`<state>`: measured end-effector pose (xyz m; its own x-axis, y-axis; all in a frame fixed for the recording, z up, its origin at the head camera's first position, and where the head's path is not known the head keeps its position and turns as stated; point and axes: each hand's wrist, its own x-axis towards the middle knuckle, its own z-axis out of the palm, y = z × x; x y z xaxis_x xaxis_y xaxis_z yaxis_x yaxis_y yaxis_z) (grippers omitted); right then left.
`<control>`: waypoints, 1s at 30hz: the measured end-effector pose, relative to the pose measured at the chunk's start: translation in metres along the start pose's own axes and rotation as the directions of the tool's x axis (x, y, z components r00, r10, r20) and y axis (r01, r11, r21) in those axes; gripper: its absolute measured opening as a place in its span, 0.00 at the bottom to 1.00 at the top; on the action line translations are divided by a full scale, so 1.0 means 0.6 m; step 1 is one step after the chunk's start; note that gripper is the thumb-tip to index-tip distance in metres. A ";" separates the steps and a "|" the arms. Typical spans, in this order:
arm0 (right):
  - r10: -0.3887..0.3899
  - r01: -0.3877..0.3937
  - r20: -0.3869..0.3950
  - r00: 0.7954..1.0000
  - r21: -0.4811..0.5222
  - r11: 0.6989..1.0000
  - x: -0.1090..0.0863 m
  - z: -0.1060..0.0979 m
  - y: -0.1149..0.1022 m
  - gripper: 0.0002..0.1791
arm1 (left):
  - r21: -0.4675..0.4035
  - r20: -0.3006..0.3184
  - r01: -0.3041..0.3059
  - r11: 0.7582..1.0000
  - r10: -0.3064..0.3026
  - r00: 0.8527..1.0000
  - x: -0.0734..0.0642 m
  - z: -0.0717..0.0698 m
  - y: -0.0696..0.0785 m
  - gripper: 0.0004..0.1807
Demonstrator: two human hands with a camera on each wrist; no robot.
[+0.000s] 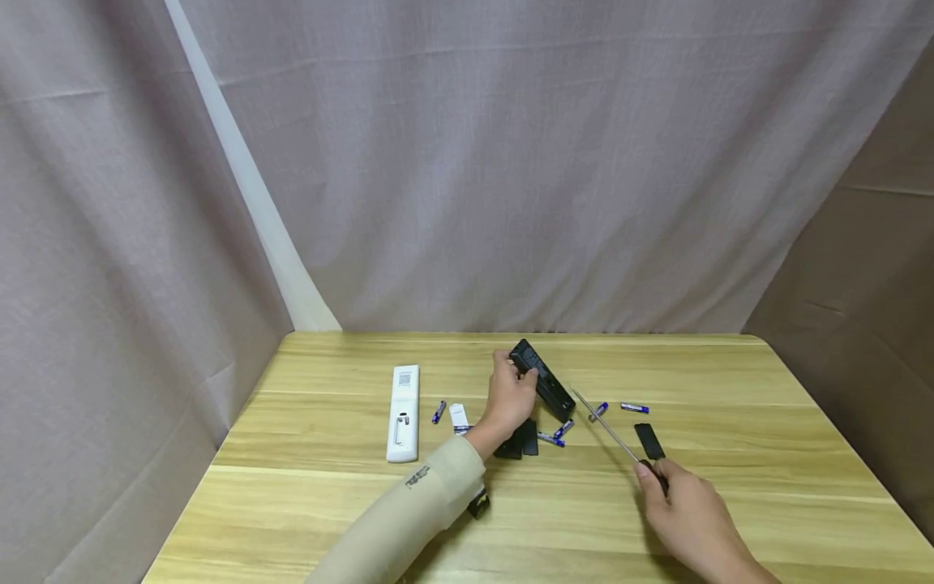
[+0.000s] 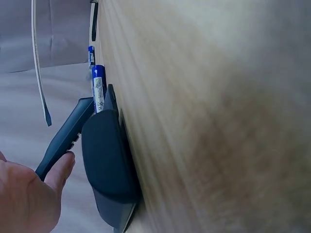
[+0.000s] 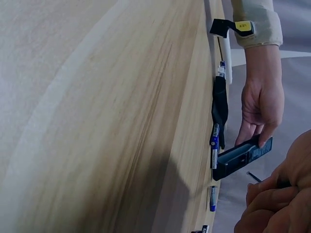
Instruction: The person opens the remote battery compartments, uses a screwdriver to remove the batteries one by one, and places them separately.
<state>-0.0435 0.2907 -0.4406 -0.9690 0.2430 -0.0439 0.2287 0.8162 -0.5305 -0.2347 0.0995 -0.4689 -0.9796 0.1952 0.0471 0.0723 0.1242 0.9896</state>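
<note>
My left hand [image 1: 508, 397] holds a black remote control [image 1: 543, 380] at a slant, its lower end close to the tabletop. In the right wrist view, the same remote [image 3: 243, 158] shows a recess in the face turned to that camera. My right hand [image 1: 693, 507] grips a screwdriver [image 1: 606, 423] by its dark handle. Its long thin shaft points up and left, the tip just right of the remote and apart from it. A flat blade [image 2: 47, 118] shows in the left wrist view. Another dark remote-like object [image 2: 107, 155] lies on the table beside the left hand.
A white remote [image 1: 403, 414] lies back-up on the left of the wooden table [image 1: 306, 503]. Several blue-and-silver batteries [image 1: 635, 408] are scattered around the middle. A black cover [image 1: 649, 440] lies near the right hand, and a white piece [image 1: 458, 415] left of the left wrist.
</note>
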 end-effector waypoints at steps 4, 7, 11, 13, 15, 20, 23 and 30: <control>-0.009 0.009 -0.026 1.000 0.008 1.000 0.000 -0.003 0.005 0.23 | -0.002 0.001 0.003 1.000 -0.003 1.000 0.001 -0.002 0.000 0.24; -0.009 0.010 -0.037 0.999 0.012 1.000 0.002 -0.005 0.010 0.26 | -0.018 -0.002 -0.004 1.000 0.004 1.000 0.001 -0.004 0.000 0.23; -0.031 0.032 -0.077 0.997 0.008 0.999 0.007 -0.007 0.015 0.24 | -0.039 0.011 -0.005 0.999 0.006 1.000 0.001 -0.008 0.005 0.23; -0.036 0.037 -0.092 0.995 0.011 0.999 0.010 -0.009 0.019 0.23 | -0.042 0.016 -0.005 0.999 0.005 1.000 0.001 -0.010 0.008 0.24; -0.035 0.037 -0.098 0.995 0.022 0.999 0.014 -0.010 0.023 0.24 | -0.040 0.018 -0.004 0.999 0.004 1.000 0.001 -0.011 0.010 0.24; -0.004 0.008 -0.087 0.996 0.048 0.999 0.020 -0.010 0.030 0.26 | -0.032 0.011 0.004 0.999 -0.003 1.000 0.003 -0.013 0.011 0.26; 0.011 -0.006 -0.081 0.997 0.057 0.998 0.021 -0.010 0.032 0.26 | -0.043 0.014 0.006 0.999 -0.005 1.000 0.005 -0.014 0.010 0.24; 0.029 -0.025 -0.063 0.998 0.067 0.997 0.021 -0.014 0.035 0.27 | -0.158 0.110 0.025 0.987 -0.008 0.994 0.009 -0.008 0.013 0.20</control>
<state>-0.0504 0.3152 -0.4451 -0.9542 0.2992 -0.0063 0.2461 0.7727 -0.5851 -0.2402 0.0969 -0.4604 -0.9535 0.3005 0.0242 0.0171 -0.0260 0.9995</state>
